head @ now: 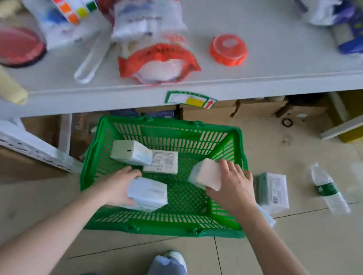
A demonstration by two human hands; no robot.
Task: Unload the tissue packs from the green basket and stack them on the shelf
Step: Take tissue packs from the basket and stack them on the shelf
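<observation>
1. Pale floor tiles (300,249) run under a grey shelf (257,61) – its board is crowded with bags, a red-lidded jar and an orange lid (229,49).
2. On the floor just in front of the shelf sits the green basket (158,225), open side up.
3. Left hand (113,186) is inside the basket, fingers clamped on a bluish-white tissue pack (148,194) near the front-left corner.
4. Right hand (233,187) is at the basket's right side, fingers closed around a pinkish tissue pack (205,172) tilted against the wall.
5. Two more packs lie at the back of the basket – a pale green one (131,152) touching a white labelled one (162,161).
6. Another tissue pack (273,193) lies on the tiles just right of the basket, with a plastic bottle (329,189) near it.
</observation>
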